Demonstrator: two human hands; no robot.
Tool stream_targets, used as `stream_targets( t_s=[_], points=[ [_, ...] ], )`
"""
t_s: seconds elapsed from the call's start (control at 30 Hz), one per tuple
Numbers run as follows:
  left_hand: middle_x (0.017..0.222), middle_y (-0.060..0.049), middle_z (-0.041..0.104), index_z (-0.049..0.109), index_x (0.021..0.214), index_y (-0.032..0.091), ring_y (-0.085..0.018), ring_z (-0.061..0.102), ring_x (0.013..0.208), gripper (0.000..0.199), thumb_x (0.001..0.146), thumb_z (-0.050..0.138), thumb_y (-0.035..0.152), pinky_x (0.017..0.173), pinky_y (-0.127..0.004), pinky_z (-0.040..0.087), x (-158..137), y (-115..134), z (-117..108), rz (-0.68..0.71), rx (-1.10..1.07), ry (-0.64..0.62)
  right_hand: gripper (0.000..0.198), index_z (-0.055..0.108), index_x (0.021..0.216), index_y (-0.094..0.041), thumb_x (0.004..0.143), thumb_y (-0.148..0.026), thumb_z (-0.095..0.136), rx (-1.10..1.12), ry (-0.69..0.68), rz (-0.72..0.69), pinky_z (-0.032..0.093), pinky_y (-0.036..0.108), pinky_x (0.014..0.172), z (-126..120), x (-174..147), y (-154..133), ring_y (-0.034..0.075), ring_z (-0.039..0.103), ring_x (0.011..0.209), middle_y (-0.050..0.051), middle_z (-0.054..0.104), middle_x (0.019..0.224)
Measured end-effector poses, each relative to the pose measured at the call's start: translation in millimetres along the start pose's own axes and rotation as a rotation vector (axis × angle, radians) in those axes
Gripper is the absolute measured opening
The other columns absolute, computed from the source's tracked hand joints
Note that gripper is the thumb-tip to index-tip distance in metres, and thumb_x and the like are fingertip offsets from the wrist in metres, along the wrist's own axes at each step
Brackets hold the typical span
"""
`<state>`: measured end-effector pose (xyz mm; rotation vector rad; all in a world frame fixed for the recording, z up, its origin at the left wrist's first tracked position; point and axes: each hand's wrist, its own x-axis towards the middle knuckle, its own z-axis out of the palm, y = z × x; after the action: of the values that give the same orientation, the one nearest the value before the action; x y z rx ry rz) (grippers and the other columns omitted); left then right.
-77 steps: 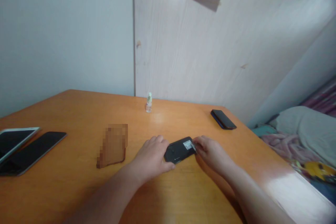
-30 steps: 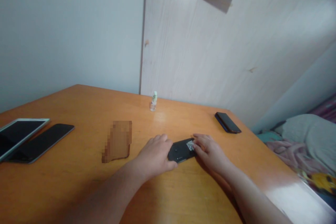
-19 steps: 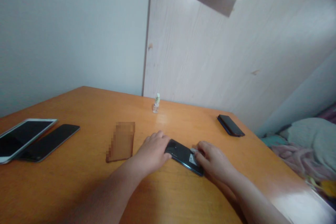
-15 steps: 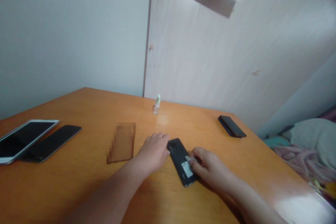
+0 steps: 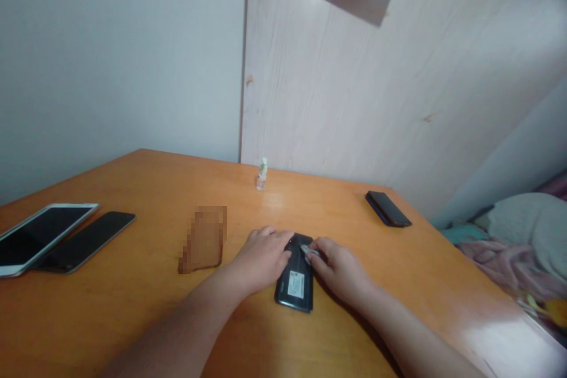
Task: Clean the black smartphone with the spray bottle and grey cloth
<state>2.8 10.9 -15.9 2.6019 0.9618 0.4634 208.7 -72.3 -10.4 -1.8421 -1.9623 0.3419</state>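
Note:
A dark smartphone point(image 5: 287, 266) lies back side up on the wooden table, with a white label point(image 5: 296, 285) on its lower half. My left hand point(image 5: 266, 257) grips its upper left side, thumb on the back and fingers over the top edge. My right hand point(image 5: 340, 264) pinches a small whitish piece of cloth or tissue point(image 5: 309, 251) against the upper right of the phone's back. Most of that piece is hidden by my fingers. To the left of my left hand lies a brown, see-through phone case point(image 5: 206, 239), partly pixelated.
A white tablet point(image 5: 57, 230) and a black phone point(image 5: 93, 242) lie at the left of the table point(image 5: 146, 189). A small clear bottle point(image 5: 261, 176) stands near the back edge. A dark phone or wallet point(image 5: 388, 208) lies at the right. Crumpled fabric point(image 5: 514, 254) is beyond the right edge.
The phone has turned nearly straight and shifted slightly left. My right hand has moved up along its back with the whitish piece, from near the label to the upper part.

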Motion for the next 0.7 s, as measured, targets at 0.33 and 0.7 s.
stream_targets(
  t_s=[0.33,0.7],
  points=[
    [0.144,-0.008,0.054,0.046,0.142,0.025,-0.029,0.04,0.139,0.048,0.096,0.042,0.038,0.113,-0.047,0.032,4,-9,5,0.008,-0.006,-0.03,0.025,0.067,0.109,-0.021,0.095,-0.021,0.047,-0.06,-0.007,-0.32,0.047,0.035,0.089,-2,-5,-17,0.021,0.06,0.101,0.009,0.068,0.108],
    [0.127,-0.006,0.066,0.057,0.127,0.027,-0.023,0.058,0.119,0.035,0.094,0.044,0.031,0.104,-0.037,0.041,9,-10,15,-0.016,-0.041,0.107,0.046,0.057,0.136,-0.022,0.102,-0.039,0.032,-0.186,-0.043,-0.268,0.039,0.042,0.106,3,-3,-3,0.025,0.048,0.134,0.01,0.054,0.143]
  ],
)
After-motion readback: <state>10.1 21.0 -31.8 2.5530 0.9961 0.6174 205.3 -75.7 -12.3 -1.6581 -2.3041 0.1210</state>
